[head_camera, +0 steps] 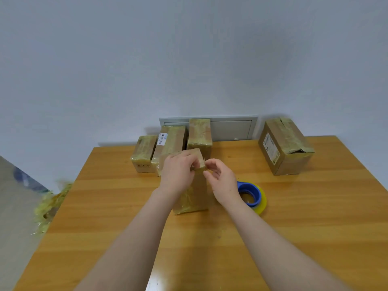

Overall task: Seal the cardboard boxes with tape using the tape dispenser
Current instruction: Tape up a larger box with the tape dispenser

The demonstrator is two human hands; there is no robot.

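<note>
Centrally, left hand [178,175] and right hand [223,185], fingers in a pinch atop the box [195,196]; barcode label [163,138] behind, illegible.

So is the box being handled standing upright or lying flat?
Upright: the box stands on end on the table, with the left hand gripping its top and the right hand pinching its top corner.

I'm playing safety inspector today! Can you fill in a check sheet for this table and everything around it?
Surface: wooden table, shiny.
Job's things: middle box upright; tape dispenser lying right of it; three taped boxes behind; large box back right.
Clutter: shredded tape pile past the left edge.
Hands: left hand grips the middle box's top; right hand pinches its top corner.
Cables: nothing seen.
Surroundings: grey wall, wall panel.
</note>
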